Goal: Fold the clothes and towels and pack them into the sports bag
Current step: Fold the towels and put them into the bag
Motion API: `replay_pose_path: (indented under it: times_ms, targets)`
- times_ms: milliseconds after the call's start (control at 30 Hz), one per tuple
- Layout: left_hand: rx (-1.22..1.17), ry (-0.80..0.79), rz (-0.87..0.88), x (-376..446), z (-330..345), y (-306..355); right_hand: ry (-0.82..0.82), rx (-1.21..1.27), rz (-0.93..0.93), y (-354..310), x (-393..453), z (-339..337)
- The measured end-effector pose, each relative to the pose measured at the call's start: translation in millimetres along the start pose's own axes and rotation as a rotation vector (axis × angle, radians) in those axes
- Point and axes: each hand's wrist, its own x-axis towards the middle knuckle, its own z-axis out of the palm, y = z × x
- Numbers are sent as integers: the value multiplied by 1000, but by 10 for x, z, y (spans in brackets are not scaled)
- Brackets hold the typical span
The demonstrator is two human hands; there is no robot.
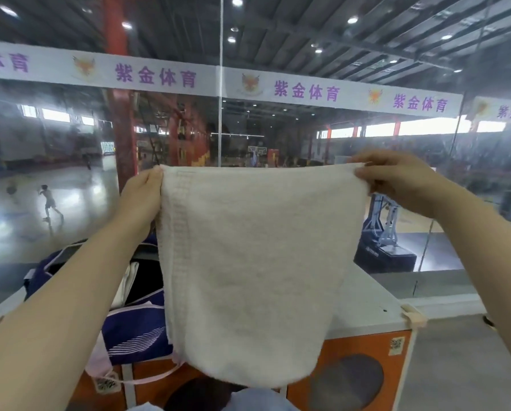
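Behind a glass wall (278, 129) a large sports hall is seen, and in front of it stands a white-topped cabinet (370, 295) with orange fronts. One towel (248, 262), pale and thick, is held up in the air above the cabinet, and appears to be already doubled over. Its upper left corner is pinched by the left hand (141, 200) and its upper right corner by the right hand (396, 179), both clamped on the cloth and spread well apart. One navy bag (135, 330) is seen lying open on the cabinet, behind and to the left of the towel, with something white and something dark already inside; how many items are packed cannot be told. Two hands, one towel and one bag are counted. If one corner were let slip, the fold would likely fall open. The hanging lower edge could also catch on the bag's pink strap (147, 378).
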Motion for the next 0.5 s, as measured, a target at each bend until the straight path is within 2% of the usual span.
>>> replay_pose_path:
  times_ms: [167, 400, 500]
  targets:
    - [28, -120, -92, 47, 235, -385, -111, -139, 168, 533, 134, -49]
    - [231, -252, -189, 276, 773, -803, 159, -138, 249, 1265, 521, 91]
    - [267, -244, -209, 415, 1005, -930, 208, 42, 333, 1557, 778, 218]
